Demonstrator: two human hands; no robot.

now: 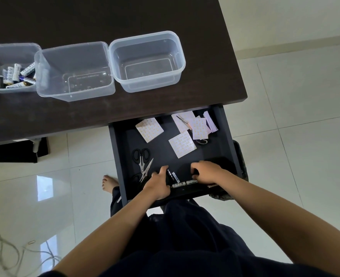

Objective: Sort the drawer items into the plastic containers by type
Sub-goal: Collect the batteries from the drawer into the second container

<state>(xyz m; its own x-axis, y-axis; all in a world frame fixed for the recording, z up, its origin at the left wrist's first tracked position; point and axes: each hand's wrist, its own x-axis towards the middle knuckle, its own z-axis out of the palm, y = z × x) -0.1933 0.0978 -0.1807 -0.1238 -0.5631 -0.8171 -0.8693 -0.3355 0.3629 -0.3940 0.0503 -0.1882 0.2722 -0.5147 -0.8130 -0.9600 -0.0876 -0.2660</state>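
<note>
The dark drawer [123,156] is pulled open under the desk. My left hand [158,186] rests at its front, thumb and fingers closed around the dark end of a battery [174,176]. Two more batteries [185,183] lie end to end between my hands. My right hand [208,172] is palm down beside them with curled fingers; what is under it is hidden. Black-handled scissors [142,159] lie to the left. Patterned sticky-note pads [149,129] are spread across the back. Three clear containers stand on the desk: the left one [9,49] holds several batteries [15,76], the middle one [73,47] and the right one [145,36] hold nothing.
The dark desk top [105,19] stretches behind the containers. Another pair of scissors [182,120] lies partly under the pads at the drawer's back right. A dark bin [242,156] stands right of the drawer. My bare foot [109,182] and loose cables [5,252] are on the tiled floor.
</note>
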